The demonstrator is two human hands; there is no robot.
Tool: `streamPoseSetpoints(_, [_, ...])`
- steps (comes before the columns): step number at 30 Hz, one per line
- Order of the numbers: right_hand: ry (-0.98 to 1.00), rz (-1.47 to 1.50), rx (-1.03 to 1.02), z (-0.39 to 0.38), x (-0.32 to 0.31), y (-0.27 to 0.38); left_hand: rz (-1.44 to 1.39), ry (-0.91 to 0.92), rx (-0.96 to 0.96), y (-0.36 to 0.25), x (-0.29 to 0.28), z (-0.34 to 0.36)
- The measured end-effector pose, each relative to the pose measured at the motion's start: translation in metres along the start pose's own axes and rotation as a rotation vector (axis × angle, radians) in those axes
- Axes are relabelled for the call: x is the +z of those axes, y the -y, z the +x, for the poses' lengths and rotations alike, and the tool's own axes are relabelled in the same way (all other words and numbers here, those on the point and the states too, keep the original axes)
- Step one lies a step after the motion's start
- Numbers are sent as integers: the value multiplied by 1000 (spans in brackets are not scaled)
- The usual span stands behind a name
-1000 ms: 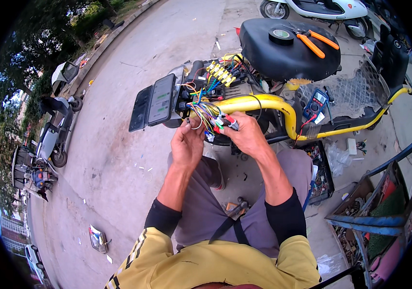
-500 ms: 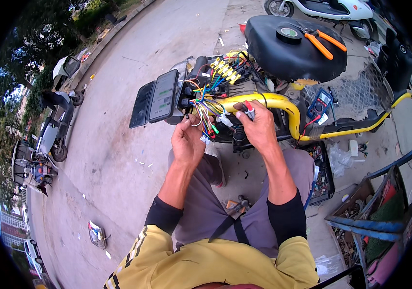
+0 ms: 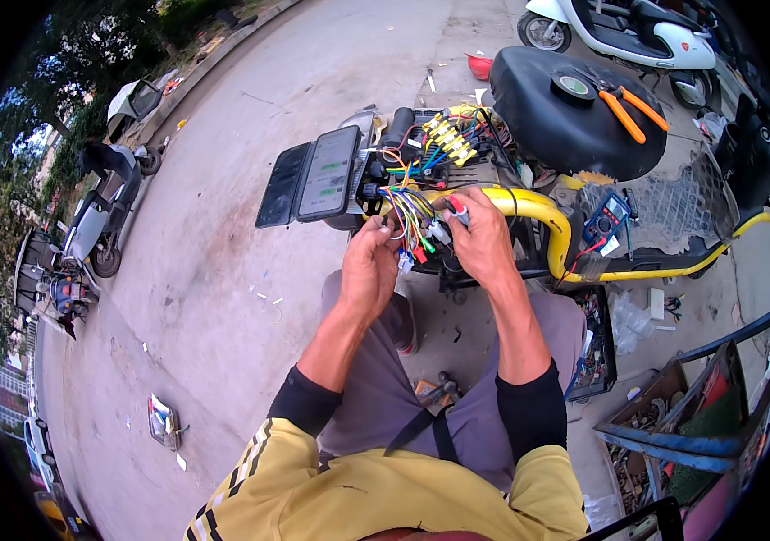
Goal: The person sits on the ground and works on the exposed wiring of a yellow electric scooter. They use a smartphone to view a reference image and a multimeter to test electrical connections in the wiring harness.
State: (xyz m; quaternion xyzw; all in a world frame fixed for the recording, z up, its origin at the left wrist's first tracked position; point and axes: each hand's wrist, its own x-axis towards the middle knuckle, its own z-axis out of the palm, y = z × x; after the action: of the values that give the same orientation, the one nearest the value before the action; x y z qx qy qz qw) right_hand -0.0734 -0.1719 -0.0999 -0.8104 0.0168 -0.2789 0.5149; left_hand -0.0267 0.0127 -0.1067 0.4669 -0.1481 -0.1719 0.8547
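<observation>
My left hand (image 3: 366,269) pinches a thin wire at the near side of a loose bundle of coloured wires (image 3: 410,209); the exact end is hidden by the fingertips. Red, green and white connectors (image 3: 439,233) hang from the bundle. On its other side, my right hand (image 3: 482,242) is closed round a short red-and-grey pen-like tool (image 3: 459,212), close to the yellow frame tube (image 3: 515,200) of a stripped scooter. Above the wires sits a row of yellow terminal blocks (image 3: 450,138). An open phone in a folding case (image 3: 327,171) lies left of them.
Orange-handled pliers (image 3: 626,115) rest on a black seat (image 3: 565,126). A blue multimeter (image 3: 607,219) with a red lead lies on the scooter's floor. Near my right leg are a tray of parts (image 3: 596,343) and a metal scrap bin (image 3: 673,433). A hammer (image 3: 443,386) lies between my feet.
The scooter and wires sit slightly farther right and lower in view. Both hands have come closer together at the bundle, keeping their grips.
</observation>
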Motion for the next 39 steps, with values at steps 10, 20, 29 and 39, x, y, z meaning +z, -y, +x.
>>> streamPoseSetpoints(10, [40, -38, -49, 9, 8, -6, -64, 63, -39, -4, 11, 1])
streamPoseSetpoints(20, [103, -106, -62, 14, 2, 4, -198, 59, -40, 6, -2, 5])
streamPoseSetpoints(29, [138, -165, -36, 22, 2, -5, -188, 131, 87, 20, -2, 6])
streamPoseSetpoints(39, [226, -144, -78, 27, -4, -7, -358, 158, 90, 34, -17, 15])
